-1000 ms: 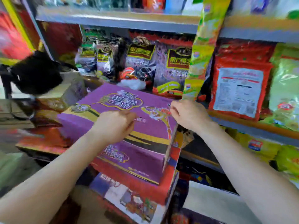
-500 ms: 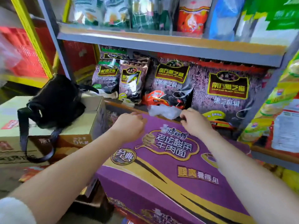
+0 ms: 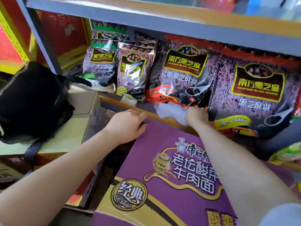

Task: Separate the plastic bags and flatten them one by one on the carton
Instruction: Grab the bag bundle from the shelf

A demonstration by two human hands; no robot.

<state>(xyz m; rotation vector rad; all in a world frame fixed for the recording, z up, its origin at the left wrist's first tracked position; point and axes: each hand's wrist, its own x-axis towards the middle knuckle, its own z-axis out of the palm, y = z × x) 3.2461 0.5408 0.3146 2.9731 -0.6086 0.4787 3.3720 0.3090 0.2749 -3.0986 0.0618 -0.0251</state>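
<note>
The right hand [image 3: 196, 116] grasps a crumpled wad of clear plastic bags [image 3: 169, 110] at the front edge of the lower shelf [image 3: 114, 101]; its fingers curl into the wad's right end, so most of the plastic bulges out to the left of the knuckles. The wad lies just beyond the far edge of the purple carton [image 3: 162, 176], touching the shelf lip and pressed against the foot of a black sesame packet [image 3: 180, 75] (how many bags are bunched in it cannot be told). The left hand [image 3: 127, 124] grasps nothing: fingers loosely bent, it rests on the carton's far left corner, apart from the wad and to its left. More sesame packets stand in a row along the shelf. Far left, a black bag [image 3: 32, 98] sits on a pale cardboard box [image 3: 78, 124].
</note>
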